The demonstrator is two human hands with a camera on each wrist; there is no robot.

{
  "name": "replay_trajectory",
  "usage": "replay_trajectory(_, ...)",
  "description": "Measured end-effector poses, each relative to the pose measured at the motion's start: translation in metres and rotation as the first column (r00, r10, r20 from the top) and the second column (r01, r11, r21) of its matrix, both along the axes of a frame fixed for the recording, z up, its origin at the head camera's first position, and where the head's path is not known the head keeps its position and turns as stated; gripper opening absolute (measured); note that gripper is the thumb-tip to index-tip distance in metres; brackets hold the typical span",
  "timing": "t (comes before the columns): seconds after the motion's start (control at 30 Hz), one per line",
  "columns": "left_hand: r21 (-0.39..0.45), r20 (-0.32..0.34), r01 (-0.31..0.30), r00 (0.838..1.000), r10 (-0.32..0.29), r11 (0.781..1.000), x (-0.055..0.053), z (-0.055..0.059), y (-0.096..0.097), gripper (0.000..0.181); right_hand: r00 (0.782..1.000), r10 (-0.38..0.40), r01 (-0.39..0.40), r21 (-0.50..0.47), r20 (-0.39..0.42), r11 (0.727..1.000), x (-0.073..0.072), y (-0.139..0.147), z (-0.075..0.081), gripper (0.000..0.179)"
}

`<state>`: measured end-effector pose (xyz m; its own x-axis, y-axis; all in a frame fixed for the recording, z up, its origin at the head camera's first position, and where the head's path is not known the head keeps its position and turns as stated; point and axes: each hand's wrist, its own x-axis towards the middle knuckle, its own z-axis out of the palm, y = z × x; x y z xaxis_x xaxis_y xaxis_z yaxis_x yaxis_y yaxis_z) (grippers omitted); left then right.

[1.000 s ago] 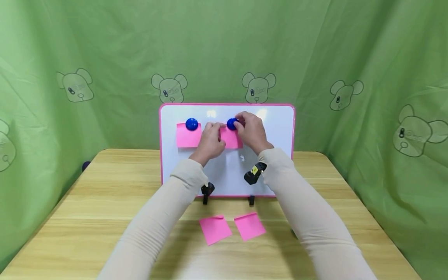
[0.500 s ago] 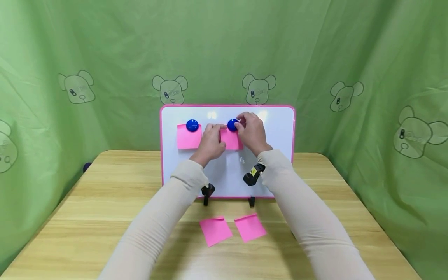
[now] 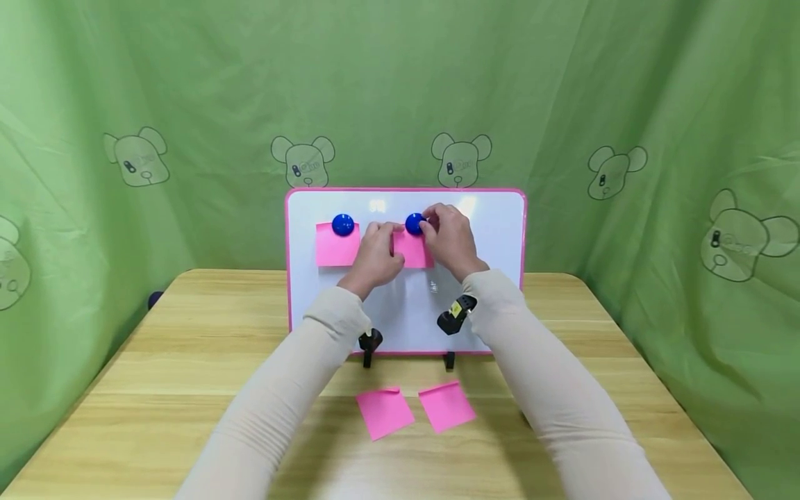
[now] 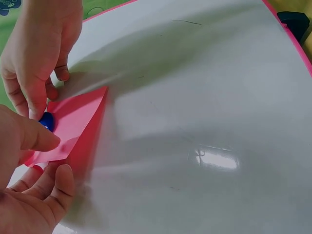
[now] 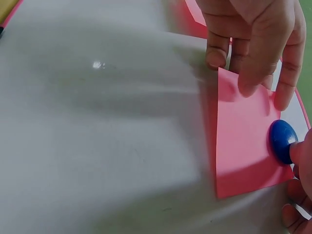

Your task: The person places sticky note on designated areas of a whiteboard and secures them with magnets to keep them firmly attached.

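A whiteboard [image 3: 400,312] with a pink frame stands on the table. My left hand [image 3: 375,258] pinches the left edge of a pink sticky note [image 3: 414,251] against the board, its thumb [image 5: 251,80] on the note's front and some fingers behind. My right hand [image 3: 453,239] pinches a round blue magnet [image 3: 414,223] at the top of that note. In the right wrist view the magnet [image 5: 282,141] lies over the note's top edge, thumb touching it. In the left wrist view the note's [image 4: 78,122] lower edge lifts off the board; the magnet [image 4: 47,121] is mostly hidden.
Left on the board, another pink note [image 3: 337,251] hangs under a blue magnet [image 3: 342,224]. Two pink notes, one at left [image 3: 385,413] and one at right [image 3: 446,406], lie on the table [image 3: 219,333] before the board. A green curtain [image 3: 375,69] surrounds the table.
Both hands stay at the second note and its magnet with hardly any movement. The whole head view shifts slightly.
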<state>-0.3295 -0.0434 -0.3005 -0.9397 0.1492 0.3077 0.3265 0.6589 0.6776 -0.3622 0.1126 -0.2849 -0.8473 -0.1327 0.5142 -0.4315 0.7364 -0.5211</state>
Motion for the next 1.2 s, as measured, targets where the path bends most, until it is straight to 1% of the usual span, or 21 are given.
replay_trajectory(0.2, -0.003, -0.006, 0.02, 1.0, -0.02, 1.0, 0.005, -0.001, -0.002, 0.049, 0.999, 0.024, -0.023, 0.016, -0.03, 1.0, 0.007, 0.006, -0.004, 0.019)
replay_trajectory(0.43, -0.002, 0.025, 0.038, 0.999, -0.038, 0.999, 0.013, -0.004, -0.002, 0.049, 0.997, 0.043, -0.042, 0.012, -0.068, 0.999, 0.017, 0.014, -0.007, 0.018)
replay_trajectory(0.67, -0.017, 0.023, 0.045, 0.999, -0.044, 0.999, 0.017, -0.01, -0.004, 0.049, 0.999, 0.033, -0.032, 0.024, -0.039, 0.999, 0.022, 0.029, -0.018, 0.02)
replay_trajectory(0.83, -0.006, 0.036, 0.054, 0.998, -0.054, 0.999, 0.023, -0.015, -0.008, 0.049, 0.999, 0.02, -0.02, 0.018, -0.034, 1.0, 0.027, 0.043, -0.03, 0.019)
replay_trajectory(1.0, -0.02, 0.054, 0.056, 0.997, -0.055, 0.998, 0.029, -0.021, -0.014, 0.049, 0.999, 0.026, -0.026, -0.001, -0.027, 1.0, 0.032, 0.058, -0.043, 0.019)
replay_trajectory(1.2, -0.005, 0.065, 0.083, 0.994, -0.082, 0.997, 0.039, -0.031, -0.02, 0.049, 0.999, 0.01, -0.011, 0.018, 0.045, 1.0, 0.038, 0.079, -0.059, 0.021)
